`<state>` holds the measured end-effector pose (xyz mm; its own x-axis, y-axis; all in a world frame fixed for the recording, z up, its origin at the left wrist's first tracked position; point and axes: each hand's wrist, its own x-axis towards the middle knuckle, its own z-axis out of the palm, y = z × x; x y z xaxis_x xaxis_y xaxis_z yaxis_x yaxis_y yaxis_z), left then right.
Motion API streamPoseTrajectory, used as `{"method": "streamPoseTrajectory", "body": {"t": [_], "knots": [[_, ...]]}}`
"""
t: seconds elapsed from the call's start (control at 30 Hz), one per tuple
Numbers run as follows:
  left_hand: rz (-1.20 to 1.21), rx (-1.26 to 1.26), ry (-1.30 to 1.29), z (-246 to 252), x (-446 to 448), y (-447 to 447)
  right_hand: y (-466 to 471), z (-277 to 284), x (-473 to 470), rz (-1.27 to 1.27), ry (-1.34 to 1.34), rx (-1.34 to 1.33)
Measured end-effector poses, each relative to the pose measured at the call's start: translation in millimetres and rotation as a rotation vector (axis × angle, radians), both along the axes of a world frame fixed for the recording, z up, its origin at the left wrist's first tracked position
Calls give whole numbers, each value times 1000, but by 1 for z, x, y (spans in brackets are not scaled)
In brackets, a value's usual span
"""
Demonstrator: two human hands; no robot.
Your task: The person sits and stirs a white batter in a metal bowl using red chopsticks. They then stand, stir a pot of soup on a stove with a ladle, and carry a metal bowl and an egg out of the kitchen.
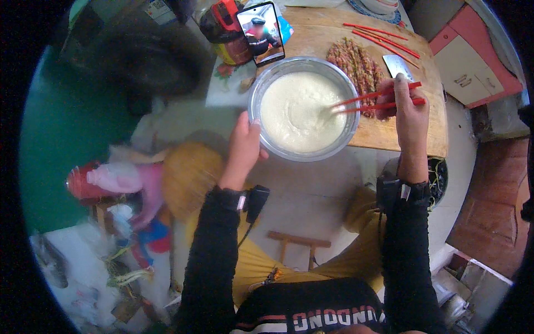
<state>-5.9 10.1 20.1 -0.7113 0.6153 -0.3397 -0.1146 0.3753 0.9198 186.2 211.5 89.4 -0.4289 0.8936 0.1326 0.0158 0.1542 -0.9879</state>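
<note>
My left hand (245, 148) grips the left rim of a round metal bowl (308, 157) that holds a pale, creamy liquid batter (300, 112). The bowl is at the near edge of a wooden board. In my right hand (404, 102) is a pair of red chopsticks (363, 97), their tips dipping into the batter near the bowl's right side. Beyond and partly under that hand lies a heap of chopped, reddish meat-like filling (354, 62) on the board. A metal blade (397, 67), perhaps a cleaver or scraper, lies just past my right hand.
More red chopsticks (386, 41) lie on the wooden board (308, 21). A smartphone (262, 35) leans against a red-lidded jar (227, 37) behind the bowl. Stacked dishes (377, 7) stand at the far edge. A black-lined bin (437, 183) is below the board's right corner, and a wooden stool (298, 240) is between my legs.
</note>
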Motion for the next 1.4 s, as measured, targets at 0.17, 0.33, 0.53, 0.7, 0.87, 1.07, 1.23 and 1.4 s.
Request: {"method": "streamPoseTrajectory", "body": {"t": [0.17,0.33,0.53,0.7,0.87,1.07,1.23,1.4], "knots": [[-21,-29,22,3,0,1,-11,7,-8,408,-4,-235],[-4,-8,16,3,2,0,-4,7,-4,43,-91,-35],[-30,8,18,0,0,1,-12,0,-10,305,-102,-114],[12,-6,20,-1,1,1,-9,-6,-8,142,0,52],[-26,10,44,1,0,2,-5,-2,-4,223,-107,-186],[-28,20,52,-2,-1,2,-7,-11,-10,466,56,-23],[-8,34,66,-5,0,1,-7,-20,-13,217,27,-324],[-23,29,47,-6,-2,0,3,-2,-6,230,-97,-286]]}}
